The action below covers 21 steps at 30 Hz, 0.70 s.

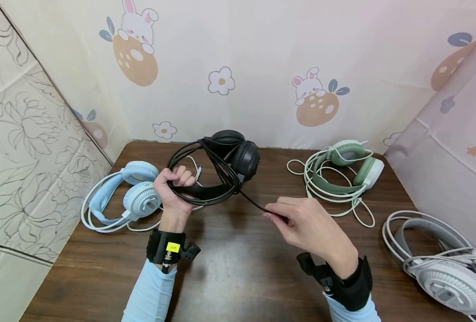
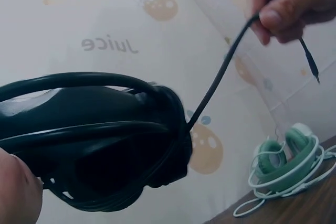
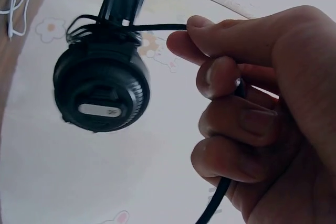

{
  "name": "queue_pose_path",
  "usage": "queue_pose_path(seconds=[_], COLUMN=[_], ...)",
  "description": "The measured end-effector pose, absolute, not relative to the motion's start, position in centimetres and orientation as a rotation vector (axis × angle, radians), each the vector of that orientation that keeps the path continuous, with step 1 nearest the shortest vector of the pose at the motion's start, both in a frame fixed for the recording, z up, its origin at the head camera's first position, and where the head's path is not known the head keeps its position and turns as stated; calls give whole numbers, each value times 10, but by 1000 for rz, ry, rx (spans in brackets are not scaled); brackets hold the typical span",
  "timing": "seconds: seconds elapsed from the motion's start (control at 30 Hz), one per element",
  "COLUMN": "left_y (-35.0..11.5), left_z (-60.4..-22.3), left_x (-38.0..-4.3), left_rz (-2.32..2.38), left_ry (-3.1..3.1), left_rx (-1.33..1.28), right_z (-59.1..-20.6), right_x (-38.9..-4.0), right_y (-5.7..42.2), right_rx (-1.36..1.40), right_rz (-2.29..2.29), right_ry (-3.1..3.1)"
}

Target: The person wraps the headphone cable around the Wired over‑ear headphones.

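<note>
My left hand [image 1: 175, 188] grips the headband of black headphones [image 1: 246, 160] together with loops of their black cable [image 1: 217, 163], and holds them up over the table. The two ear cups point away to the right. From the bundle near the cups, a length of cable runs taut to my right hand [image 1: 306, 223], which pinches it between thumb and forefinger. In the right wrist view the other fingers curl round the cable [image 3: 214, 200] lower down. The plug end [image 2: 312, 66] hangs below my right hand in the left wrist view.
Blue headphones [image 1: 143, 199] with a white cable lie on the brown table [image 1: 238, 273] at the left. Green headphones [image 1: 342, 170] with a pale coiled cable lie at the back right. White and grey headphones [image 1: 451, 277] sit at the right edge. A printed curtain [image 1: 262, 53] hangs behind.
</note>
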<state>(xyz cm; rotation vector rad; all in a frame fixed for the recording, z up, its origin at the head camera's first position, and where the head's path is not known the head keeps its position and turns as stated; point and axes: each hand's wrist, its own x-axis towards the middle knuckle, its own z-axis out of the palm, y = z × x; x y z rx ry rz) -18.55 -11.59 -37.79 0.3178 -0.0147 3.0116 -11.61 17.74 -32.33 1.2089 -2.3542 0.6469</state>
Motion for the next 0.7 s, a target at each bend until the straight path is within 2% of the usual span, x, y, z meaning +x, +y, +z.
queue_pose_path(seconds=[0.23, 0.7], left_y=[-105, -84], left_z=[-382, -387], left_x=[-185, -181], left_rz=[2871, 2604], left_ry=[262, 601], left_rx=[449, 515], right_z=[-320, -317], right_x=[-114, -118], right_y=[177, 187], right_rx=[1184, 1078], right_rz=[616, 431], right_ry=[-2272, -2370])
